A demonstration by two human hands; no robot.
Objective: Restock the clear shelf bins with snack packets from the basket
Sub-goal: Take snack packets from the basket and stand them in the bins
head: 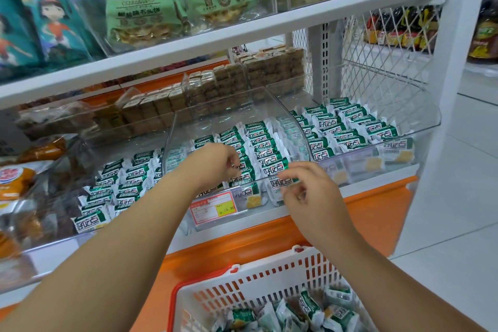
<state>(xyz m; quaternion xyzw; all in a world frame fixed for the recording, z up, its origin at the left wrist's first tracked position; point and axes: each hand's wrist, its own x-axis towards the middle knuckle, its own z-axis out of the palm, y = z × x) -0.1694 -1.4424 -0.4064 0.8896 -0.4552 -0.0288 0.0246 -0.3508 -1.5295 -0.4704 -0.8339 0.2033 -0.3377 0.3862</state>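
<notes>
Restocking centres on the middle clear bin [186, 127]. The basket [215, 302] of loose packets sits below, nearer the right hand [310, 197]. Packet rows [258, 143] run front to back, long axes crosswise. Left hand [213, 164] curls narrow into a row, and I cannot tell if it grips. Right fingers [281, 176] pinch the front packet [273, 188] at the bin's lip.

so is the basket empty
No, green and white snack packets lie piled in the bottom of the white basket.
</notes>
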